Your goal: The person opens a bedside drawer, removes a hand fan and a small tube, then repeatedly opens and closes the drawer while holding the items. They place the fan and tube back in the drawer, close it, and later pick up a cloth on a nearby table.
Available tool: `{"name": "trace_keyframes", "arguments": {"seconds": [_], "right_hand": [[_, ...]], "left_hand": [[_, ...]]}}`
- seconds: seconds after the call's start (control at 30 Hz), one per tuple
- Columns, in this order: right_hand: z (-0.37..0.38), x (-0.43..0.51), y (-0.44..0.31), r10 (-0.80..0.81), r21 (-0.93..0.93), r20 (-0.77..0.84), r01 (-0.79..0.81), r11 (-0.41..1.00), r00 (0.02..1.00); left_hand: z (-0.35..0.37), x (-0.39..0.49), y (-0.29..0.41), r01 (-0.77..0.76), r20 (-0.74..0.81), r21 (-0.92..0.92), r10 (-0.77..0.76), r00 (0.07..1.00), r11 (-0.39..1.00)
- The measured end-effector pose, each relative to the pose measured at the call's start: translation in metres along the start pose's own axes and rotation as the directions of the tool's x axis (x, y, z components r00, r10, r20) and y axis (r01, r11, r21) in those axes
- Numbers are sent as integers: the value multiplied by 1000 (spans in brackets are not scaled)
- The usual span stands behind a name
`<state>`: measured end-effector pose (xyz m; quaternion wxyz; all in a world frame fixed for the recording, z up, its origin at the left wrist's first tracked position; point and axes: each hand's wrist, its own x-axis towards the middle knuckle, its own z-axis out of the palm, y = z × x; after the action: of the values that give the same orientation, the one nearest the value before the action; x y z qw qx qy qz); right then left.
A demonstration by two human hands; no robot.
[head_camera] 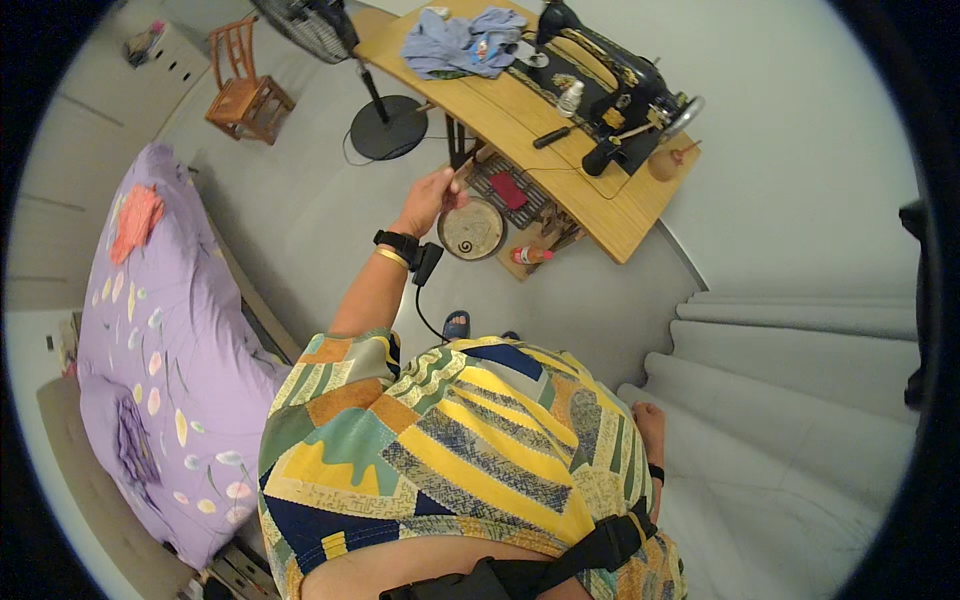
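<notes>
My left hand (431, 199) reaches forward over the floor, its thumb and fingertips drawn together. A thin pale line shows beside the fingertips; whether the hand holds it cannot be made out. Just beyond and below lies a round shallow tray (480, 221), with a dark mosquito-coil piece (465, 246) on it. My right hand (649, 420) hangs at my right side by a grey curtain (757, 375), fingers curled and partly hidden by my patterned shirt. In front stands a treadle sewing machine (600, 67) on a wooden table (517, 127), its iron treadle (487, 176) bearing a red cloth (508, 190).
A red-capped bottle (529, 256) stands or lies near the treadle. A bluish garment (461, 45), a clear bottle (570, 97) and a black-handled tool (552, 138) are on the tabletop. Leftward are a pedestal fan (388, 127), a wooden chair (251, 97) and a purple-covered bed (195, 360).
</notes>
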<state>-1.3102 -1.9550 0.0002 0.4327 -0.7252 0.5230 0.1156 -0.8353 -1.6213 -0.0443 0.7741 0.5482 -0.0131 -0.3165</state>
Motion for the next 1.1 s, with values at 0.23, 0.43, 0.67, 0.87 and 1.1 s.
{"name": "trace_keyframes", "arguments": {"seconds": [0.23,0.43,0.67,0.87,1.1], "right_hand": [[9,48,-14,-161,-56,118,169,984,980],[-22,84,-44,-343,-271,164,376,886,925],[-23,121,-122,-564,-236,244,613,754,788],[4,90,-213,-685,-143,382,772,619,620],[132,47,-361,-712,-54,476,825,562,516]], "left_hand": [[18,-64,65,-54,274,-409,179,945,911],[61,-93,64,-87,261,-359,189,947,929],[85,-66,50,-136,86,-46,139,986,990],[86,-55,59,-135,49,31,133,990,990],[-24,-37,116,-78,52,88,73,996,993]]}}
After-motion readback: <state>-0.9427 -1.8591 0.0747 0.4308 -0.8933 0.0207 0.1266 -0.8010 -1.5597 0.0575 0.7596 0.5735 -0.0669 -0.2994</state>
